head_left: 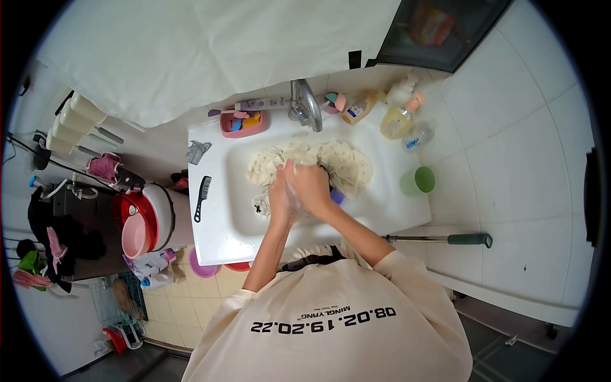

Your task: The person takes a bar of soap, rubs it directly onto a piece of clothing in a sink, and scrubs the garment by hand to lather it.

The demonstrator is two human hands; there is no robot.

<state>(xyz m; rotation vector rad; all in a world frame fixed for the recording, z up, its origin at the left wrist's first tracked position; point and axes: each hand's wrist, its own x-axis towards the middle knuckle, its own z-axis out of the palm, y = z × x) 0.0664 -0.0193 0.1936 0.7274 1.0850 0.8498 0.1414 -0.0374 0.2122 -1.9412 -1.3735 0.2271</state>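
Note:
Cream-coloured wet cloth (344, 164) lies bunched in the white sink (238, 219), spread across its basin. My left hand (280, 198) and my right hand (309, 186) are pressed together over the middle of the basin, fingers closed. Between them is something pale and wet, partly hidden, which looks like a piece of the cloth. A small purple item (337, 196) shows beside my right hand, low in the basin. Above the cloth stands the metal faucet (305, 108).
On the sink's rim are a black comb (202, 198), a grey rag (198, 151), a pink soap tray (244, 125), several bottles (398, 121) and a green cup (422, 181). Red and pink basins (135, 234) stand left; a green-handled pole (468, 239) lies right.

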